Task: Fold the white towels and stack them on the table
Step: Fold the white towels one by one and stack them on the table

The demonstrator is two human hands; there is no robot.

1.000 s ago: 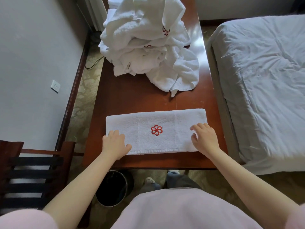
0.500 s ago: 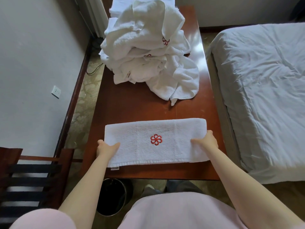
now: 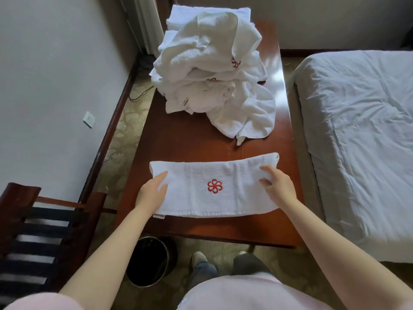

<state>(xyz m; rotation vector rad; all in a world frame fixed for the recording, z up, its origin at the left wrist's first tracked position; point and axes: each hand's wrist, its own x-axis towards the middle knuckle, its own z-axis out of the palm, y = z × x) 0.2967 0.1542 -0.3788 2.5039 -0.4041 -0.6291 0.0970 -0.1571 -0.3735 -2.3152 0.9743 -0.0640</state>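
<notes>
on the table [image 3: 190,142], the folded towel [image 3: 223,204] is pinched at each end by the left grip [image 3: 152,193] and right grip [image 3: 278,184], so corners should be matched squarely when it is halved.

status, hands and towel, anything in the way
Hands: left hand grips folded towel at its left end, right hand grips the right end. Towel lies across near table edge. Unfolded towel pile at far end, apart, not blocking.
</notes>
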